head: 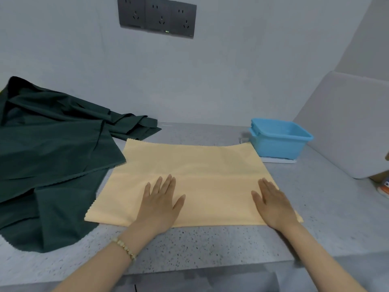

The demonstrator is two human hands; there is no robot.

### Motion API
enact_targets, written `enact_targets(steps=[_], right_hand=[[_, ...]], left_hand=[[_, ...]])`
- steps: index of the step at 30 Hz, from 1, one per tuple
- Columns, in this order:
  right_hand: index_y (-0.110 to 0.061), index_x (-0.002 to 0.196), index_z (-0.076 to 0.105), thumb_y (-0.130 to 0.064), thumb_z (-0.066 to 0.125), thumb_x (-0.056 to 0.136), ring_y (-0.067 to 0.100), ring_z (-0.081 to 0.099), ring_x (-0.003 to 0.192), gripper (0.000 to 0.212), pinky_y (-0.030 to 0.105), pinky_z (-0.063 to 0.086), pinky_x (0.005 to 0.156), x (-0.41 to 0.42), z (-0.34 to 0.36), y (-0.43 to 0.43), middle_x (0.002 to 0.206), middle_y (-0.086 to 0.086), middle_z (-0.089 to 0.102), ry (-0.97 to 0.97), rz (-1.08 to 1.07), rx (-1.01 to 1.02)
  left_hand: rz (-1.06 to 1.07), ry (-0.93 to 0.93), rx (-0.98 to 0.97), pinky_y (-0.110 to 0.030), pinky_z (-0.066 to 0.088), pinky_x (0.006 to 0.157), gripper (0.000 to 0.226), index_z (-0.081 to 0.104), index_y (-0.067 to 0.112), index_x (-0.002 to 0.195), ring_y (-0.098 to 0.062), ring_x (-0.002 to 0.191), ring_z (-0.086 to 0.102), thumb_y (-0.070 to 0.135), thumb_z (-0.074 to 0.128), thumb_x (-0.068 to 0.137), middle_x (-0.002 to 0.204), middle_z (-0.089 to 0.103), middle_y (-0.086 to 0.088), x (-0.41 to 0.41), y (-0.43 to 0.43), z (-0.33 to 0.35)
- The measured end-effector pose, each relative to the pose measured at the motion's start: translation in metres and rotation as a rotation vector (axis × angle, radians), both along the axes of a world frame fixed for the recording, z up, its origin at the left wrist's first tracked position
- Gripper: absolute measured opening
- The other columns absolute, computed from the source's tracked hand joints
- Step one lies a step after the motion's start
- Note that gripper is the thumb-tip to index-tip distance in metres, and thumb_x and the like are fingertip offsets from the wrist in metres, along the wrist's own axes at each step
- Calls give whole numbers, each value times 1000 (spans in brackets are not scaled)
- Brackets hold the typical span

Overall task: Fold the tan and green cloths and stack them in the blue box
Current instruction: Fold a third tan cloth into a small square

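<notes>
Both hands, left hand point(160, 202) and right hand point(273, 204), press flat with straight fingers on a tan cloth point(195, 165) on the speckled counter point(200, 245); green cloth point(52, 148) left, blue box point(280, 138) right.

Left hand point(160, 204) with a bracelet point(124, 248), right hand point(273, 204) bare.
The bracelet is worn at the wrist: pale, rounded, milky beads are strung in a single row, with small gold-coloured spacers set between them. The skin is seen uncovered well past both wrists, as far as the lower edge of the view.
</notes>
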State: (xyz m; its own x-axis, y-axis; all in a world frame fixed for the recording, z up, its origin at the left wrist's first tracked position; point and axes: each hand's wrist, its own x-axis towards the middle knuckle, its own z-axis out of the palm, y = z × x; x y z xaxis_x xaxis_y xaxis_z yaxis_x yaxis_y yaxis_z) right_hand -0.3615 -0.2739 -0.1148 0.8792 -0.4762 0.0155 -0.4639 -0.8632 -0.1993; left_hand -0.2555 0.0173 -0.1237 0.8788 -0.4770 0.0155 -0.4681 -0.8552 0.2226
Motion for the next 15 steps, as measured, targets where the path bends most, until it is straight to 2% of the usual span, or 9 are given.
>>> enact_targets(steps=[4,7,9,11,15], right_hand=[[-15,152,10,-40,15,102,14,8,146,56,36,5,118,-8,1,-25,160,-1,10,30,-67,-18],[-14,152,7,-37,13,102,17,4,147,55,39,1,118,-6,10,-19,160,0,4,95,-81,-38],[-14,152,9,-32,17,102,19,2,147,53,42,0,118,-1,19,-3,160,2,2,67,-60,-95],[-15,151,13,-26,23,102,18,2,147,51,41,0,117,8,26,30,160,1,3,-21,45,-118],[-17,150,23,-19,26,101,15,8,147,50,35,-2,117,37,27,111,159,-1,14,-138,322,4]], left_hand=[[-3,14,3,-39,-10,118,67,-7,22,153,-13,146,-14,56,10,97,159,-13,10,0,1,1],[-12,20,12,-40,-10,118,68,-8,21,153,-14,146,-14,56,11,97,159,-14,8,-1,1,3],[-12,22,23,-40,-10,118,68,-9,21,152,-15,146,-14,56,10,98,159,-14,8,-1,1,3],[-12,19,36,-40,-10,118,68,-9,20,152,-16,146,-14,56,10,98,159,-14,7,-1,0,4],[-16,34,41,-42,-9,118,63,-10,19,152,-17,146,-14,49,10,100,159,-14,6,-2,-2,6]])
